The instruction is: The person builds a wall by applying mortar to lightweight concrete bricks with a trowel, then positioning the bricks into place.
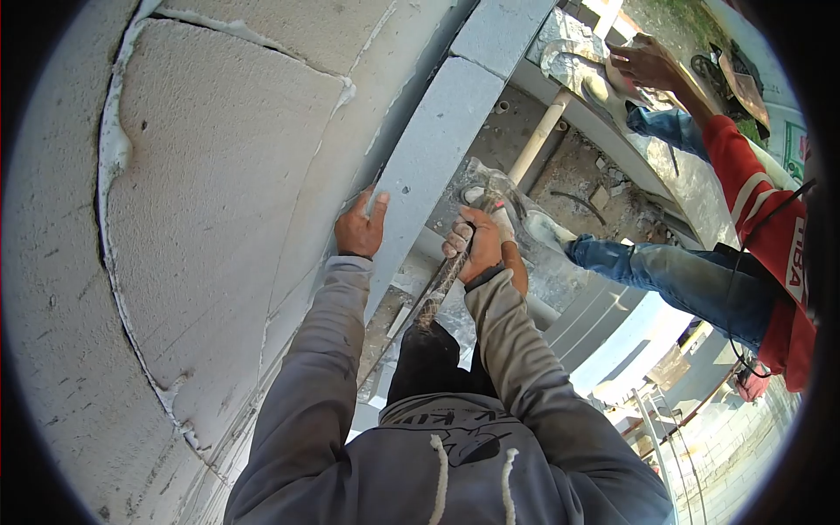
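Note:
My left hand [360, 229] rests at the near end of a long pale grey block [429, 131], with its thumb on the block's face and its fingers at the edge beside the wall; thumb and fingers are apart. To the right, my right hand [477, 249] is closed round a mottled, dusty bar [430, 306] that slants down toward my legs. Just behind this hand is another patch of bare skin and something whitish; whose they are, I cannot tell.
A wall of large blocks [219, 149] with mortar joints fills the left. At right, a co-worker in a red top [770, 210] and jeans has a hand [646, 66] near a ledge. A pale pipe [538, 138] crosses above rubble [604, 188] lower down.

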A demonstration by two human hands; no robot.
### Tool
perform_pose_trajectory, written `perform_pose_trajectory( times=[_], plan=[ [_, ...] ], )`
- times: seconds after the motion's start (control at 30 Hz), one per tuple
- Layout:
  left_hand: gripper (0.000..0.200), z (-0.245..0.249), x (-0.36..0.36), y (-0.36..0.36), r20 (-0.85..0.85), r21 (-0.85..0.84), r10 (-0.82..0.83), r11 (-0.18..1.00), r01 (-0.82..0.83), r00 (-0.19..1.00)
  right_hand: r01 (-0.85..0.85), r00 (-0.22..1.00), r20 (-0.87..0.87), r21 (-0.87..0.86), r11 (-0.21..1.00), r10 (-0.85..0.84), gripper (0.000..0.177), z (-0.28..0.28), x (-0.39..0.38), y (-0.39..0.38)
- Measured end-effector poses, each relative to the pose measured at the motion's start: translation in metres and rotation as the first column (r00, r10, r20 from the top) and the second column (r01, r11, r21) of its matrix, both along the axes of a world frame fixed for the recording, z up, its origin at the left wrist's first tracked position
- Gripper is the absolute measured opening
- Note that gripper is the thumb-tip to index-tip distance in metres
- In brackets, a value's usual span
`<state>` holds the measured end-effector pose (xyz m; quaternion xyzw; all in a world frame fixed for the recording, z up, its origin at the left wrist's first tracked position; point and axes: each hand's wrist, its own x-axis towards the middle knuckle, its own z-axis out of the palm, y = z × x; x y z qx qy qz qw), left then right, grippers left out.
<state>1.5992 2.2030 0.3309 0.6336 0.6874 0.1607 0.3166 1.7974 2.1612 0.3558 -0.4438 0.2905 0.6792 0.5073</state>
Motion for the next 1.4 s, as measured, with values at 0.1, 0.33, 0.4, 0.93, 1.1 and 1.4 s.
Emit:
perform_pose_trajectory(
  times=[0.1,0.33,0.4,0.93,1.1,1.4],
  plan=[
    [0.049,-0.002,-0.001,0.0,-0.018,-0.006,-0.004,1.0,0.004,1.0,-0.167,0.985,-0.048,0.023,0.986,0.168,0.023,0.006,-0.002,0.006],
    [0.051,0.003,0.001,0.0,-0.041,-0.02,-0.013,1.0,0.012,0.999,-0.19,0.982,0.006,-0.021,0.981,0.191,0.02,0.009,0.005,0.002],
    [0.05,0.0,-0.001,0.0,-0.032,-0.018,-0.006,1.0,0.006,0.999,-0.074,0.996,0.048,-0.052,0.996,0.077,0.02,0.01,0.004,0.002],
    [0.05,-0.001,-0.003,0.001,-0.023,-0.014,-0.007,1.0,0.007,1.0,-0.329,0.776,0.536,-0.108,0.938,0.333,0.022,0.018,0.016,-0.006],
    [0.05,-0.001,-0.003,-0.001,-0.027,-0.007,-0.01,1.0,0.01,1.0,-0.569,0.2,0.908,-0.199,0.798,0.369,0.039,0.016,0.037,-0.015],
    [0.049,0.005,0.0,0.001,-0.009,-0.006,-0.004,1.0,0.004,1.0,-0.252,0.841,0.498,0.013,0.968,0.212,0.022,0.027,0.019,0.0]
  ],
)
